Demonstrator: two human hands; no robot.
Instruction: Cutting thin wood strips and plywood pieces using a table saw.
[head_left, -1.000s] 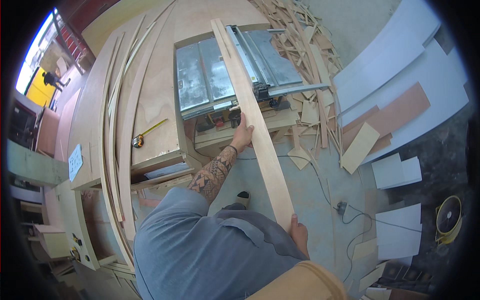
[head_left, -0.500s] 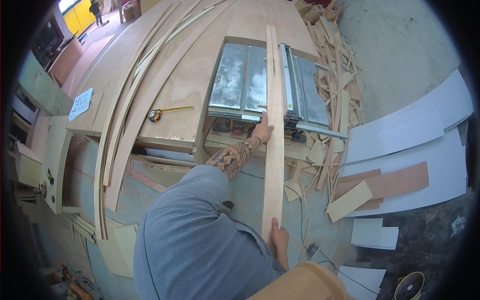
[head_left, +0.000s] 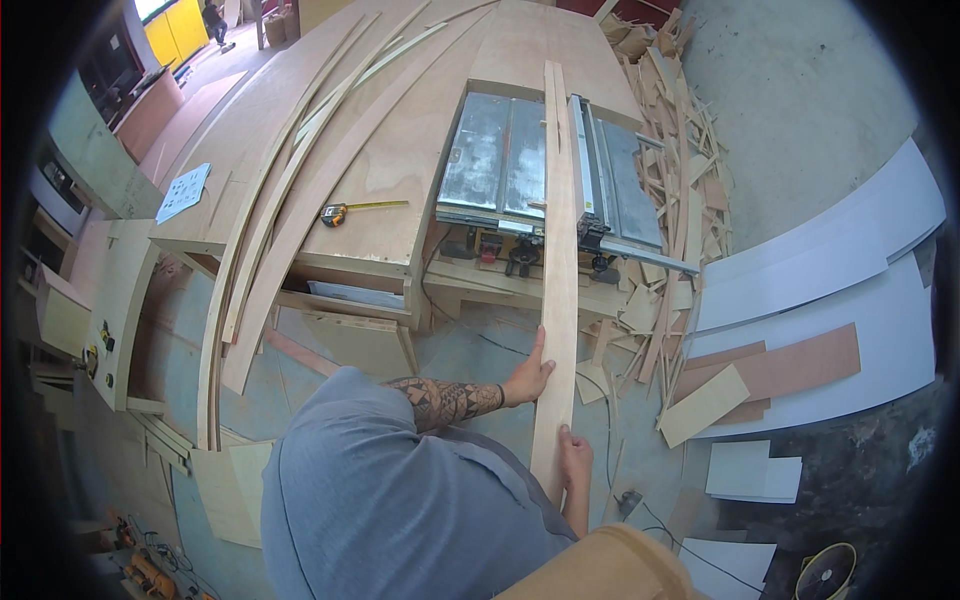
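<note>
Over the saw (head_left: 480,150), the board (head_left: 560,270) is extended lengthwise, gripped by right hand (head_left: 576,460) and, nearer the saw, left hand (head_left: 528,380).

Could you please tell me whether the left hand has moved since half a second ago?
Yes: the left hand has drawn back, away from the table saw and nearer the right hand.

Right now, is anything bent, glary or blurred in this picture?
In the head view, fisheye distortion bows the white sheets and the rim goes black; there too, pale patches on the table saw top may be glare, while the wooden board looks fairly sharp.
</note>
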